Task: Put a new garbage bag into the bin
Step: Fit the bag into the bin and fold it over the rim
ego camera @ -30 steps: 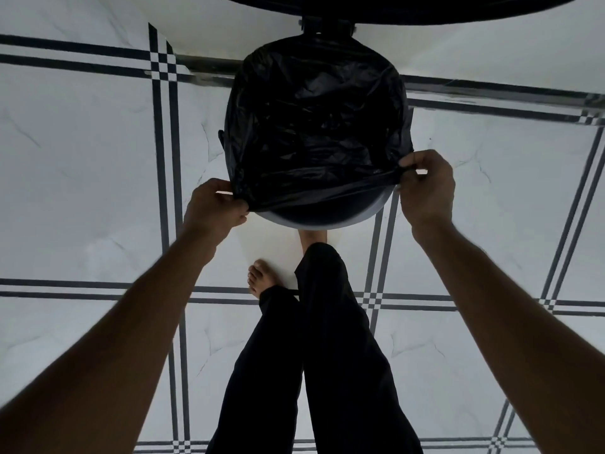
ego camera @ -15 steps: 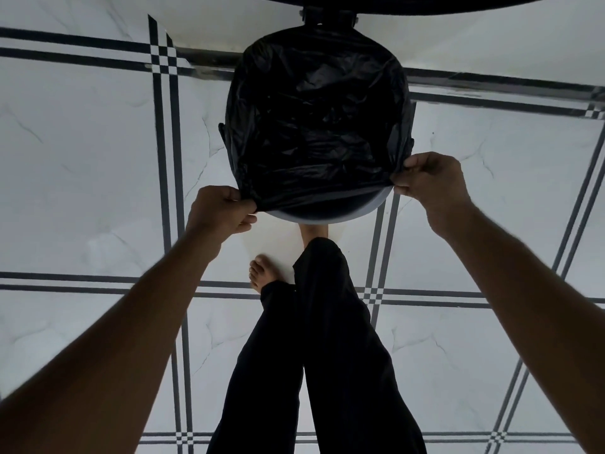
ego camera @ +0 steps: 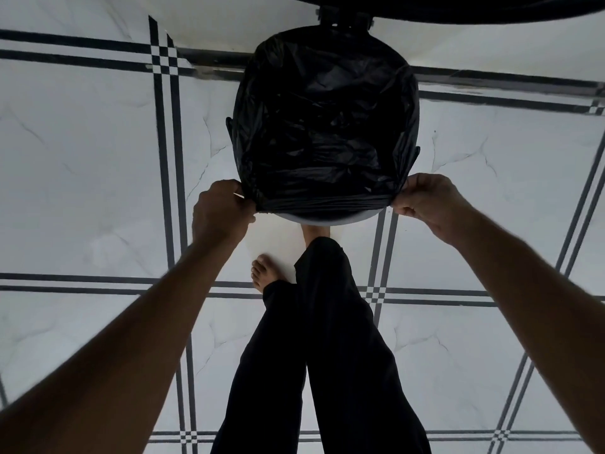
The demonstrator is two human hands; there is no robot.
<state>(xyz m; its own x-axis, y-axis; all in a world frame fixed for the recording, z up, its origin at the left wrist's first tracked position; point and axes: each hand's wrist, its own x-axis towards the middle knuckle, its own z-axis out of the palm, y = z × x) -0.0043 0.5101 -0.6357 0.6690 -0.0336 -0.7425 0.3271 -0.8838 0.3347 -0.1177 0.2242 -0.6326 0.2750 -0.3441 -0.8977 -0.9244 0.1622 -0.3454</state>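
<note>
Right, both hands are on it: the left hand (ego camera: 220, 209) has its grip closed, fingers curled tight on the bag's (ego camera: 327, 126) edge at the near-left corner, and the right hand (ego camera: 425, 204) is pinching the same hem at the near-right corner. Between them the black plastic is bunched into a taut band just above the bin's (ego camera: 334, 220) pale front rim, which still peeks out bare below it. That reads as stretching the mouth wide so it can fold over the rim. The rest of the bag already sits down inside the bin, lining it, edges draped over the sides. The lid (ego camera: 458, 8) stands open at the back. The bin stands on the tiled floor (ego camera: 82, 158), bare feet just behind it.
</note>
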